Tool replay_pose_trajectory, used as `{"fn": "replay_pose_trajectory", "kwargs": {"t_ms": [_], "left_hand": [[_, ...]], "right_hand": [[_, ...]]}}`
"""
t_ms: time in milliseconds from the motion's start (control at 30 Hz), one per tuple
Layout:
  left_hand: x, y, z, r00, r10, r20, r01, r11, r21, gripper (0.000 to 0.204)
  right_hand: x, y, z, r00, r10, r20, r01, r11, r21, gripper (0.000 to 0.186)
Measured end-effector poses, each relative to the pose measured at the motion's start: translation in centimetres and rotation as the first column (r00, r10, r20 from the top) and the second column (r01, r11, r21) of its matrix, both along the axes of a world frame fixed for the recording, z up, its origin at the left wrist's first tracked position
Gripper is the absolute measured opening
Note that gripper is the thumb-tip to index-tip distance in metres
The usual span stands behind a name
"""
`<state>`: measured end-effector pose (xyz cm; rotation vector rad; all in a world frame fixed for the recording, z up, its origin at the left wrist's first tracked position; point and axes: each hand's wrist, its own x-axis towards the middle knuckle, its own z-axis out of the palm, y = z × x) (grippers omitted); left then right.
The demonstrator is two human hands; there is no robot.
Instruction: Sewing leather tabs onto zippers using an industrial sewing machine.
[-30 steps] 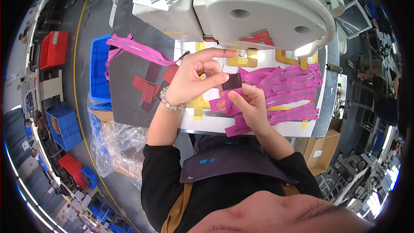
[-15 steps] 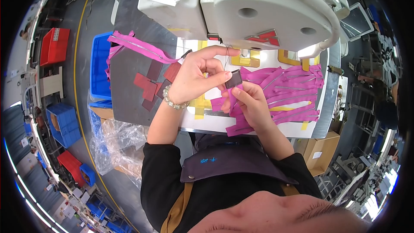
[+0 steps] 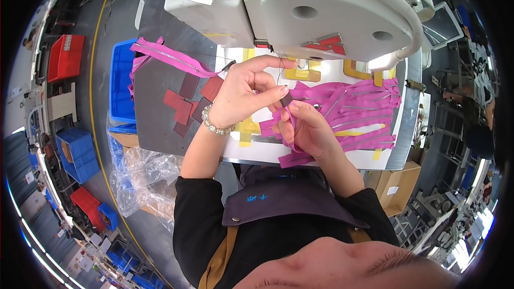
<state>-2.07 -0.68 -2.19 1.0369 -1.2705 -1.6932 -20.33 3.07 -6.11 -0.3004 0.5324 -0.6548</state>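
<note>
My left hand point(image 3: 243, 93) pinches a small dark brown tab point(image 3: 287, 98) between thumb and fingers, its index finger stretched out above. A thin dark thread point(image 3: 279, 74) runs down from that finger toward the tab. My right hand point(image 3: 309, 128) is closed on the end of a pink zipper strip point(image 3: 291, 120) just below the tab, its fingertips almost touching it. Whether the strip is fixed to the tab is hidden by my fingers. Under and right of my right hand lies a pile of pink zipper strips point(image 3: 361, 108). A dark tip point(image 3: 229, 66) shows behind my left hand; its kind is unclear.
A large pale sewing machine head point(image 3: 326, 8) overhangs the table's far side, with yellow-edged frames point(image 3: 303, 71) beneath. Red and dark brown flat pieces point(image 3: 183, 108) lie left. Another pink zipper strip point(image 3: 171, 58) drapes over the left edge beside a blue bin point(image 3: 122, 83).
The dark tab has turned from face-on to nearly edge-on. My right hand has rolled with the zipper strip, its fingers curling further. My left hand has hardly moved.
</note>
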Motion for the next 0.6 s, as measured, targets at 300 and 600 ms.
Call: {"fn": "replay_pose_trajectory", "kwargs": {"t_ms": [300, 600], "left_hand": [[0.4, -0.1, -0.2, 0.994, -0.017, 0.109, 0.027, 0.995, -0.094, 0.041], [0.7, -0.2, -0.4, 0.992, -0.017, 0.125, 0.038, 0.985, -0.168, 0.04]], "right_hand": [[0.2, 0.8, 1.0, 0.941, -0.146, -0.306, 0.048, 0.951, -0.305, 0.02], [0.3, 1.0, 1.3, 0.822, -0.263, -0.505, -0.025, 0.87, -0.493, 0.019]]}}
